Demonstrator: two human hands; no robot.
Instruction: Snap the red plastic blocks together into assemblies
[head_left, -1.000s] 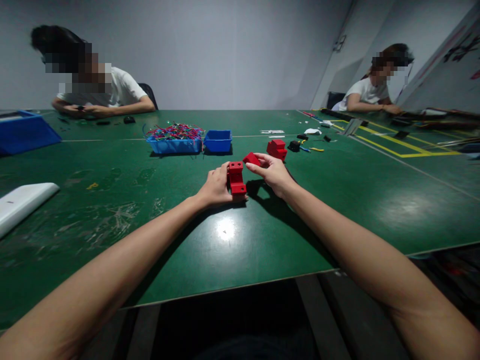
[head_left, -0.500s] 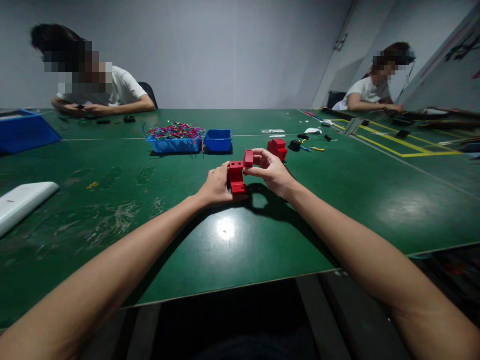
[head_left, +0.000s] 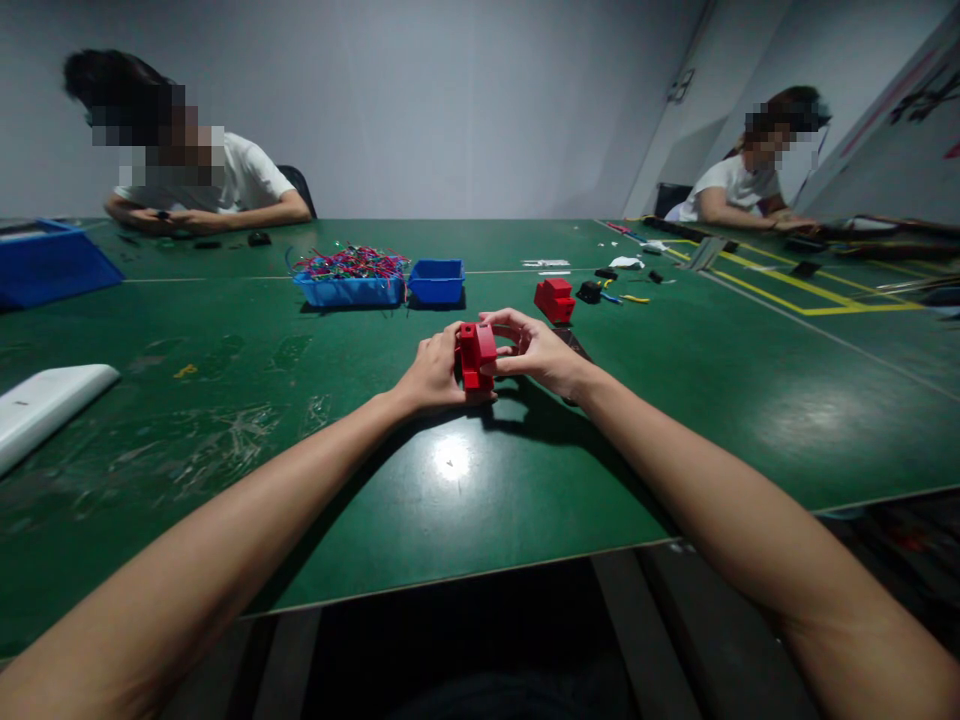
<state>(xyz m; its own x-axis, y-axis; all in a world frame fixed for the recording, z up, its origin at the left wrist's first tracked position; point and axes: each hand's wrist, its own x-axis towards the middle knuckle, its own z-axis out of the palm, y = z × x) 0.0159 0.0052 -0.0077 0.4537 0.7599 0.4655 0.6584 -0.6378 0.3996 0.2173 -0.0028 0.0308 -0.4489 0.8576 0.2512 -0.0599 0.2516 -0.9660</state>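
My left hand [head_left: 433,372] is closed around a red block with holes [head_left: 470,370], its thumb along the bottom near the table. A smaller red piece [head_left: 486,343] is pinched between the thumb and fingers of my right hand [head_left: 536,352]. This piece lies against the right side of the holed block and covers part of it. Whether the two are joined, I cannot tell. Behind my right hand stands another red block [head_left: 555,300]. A dark flat object [head_left: 571,345] lies partly hidden beside my right wrist.
A blue bin of red and green wires [head_left: 349,288] stands beside a smaller blue bin [head_left: 436,284]. Pliers with yellow handles [head_left: 634,298] and black parts [head_left: 589,291] lie right of centre. A white device [head_left: 52,400] is at left. Two people sit across the green table [head_left: 480,500].
My right hand has brought the smaller red piece down and left, from above the holed block to against it. My left hand has stayed in place.
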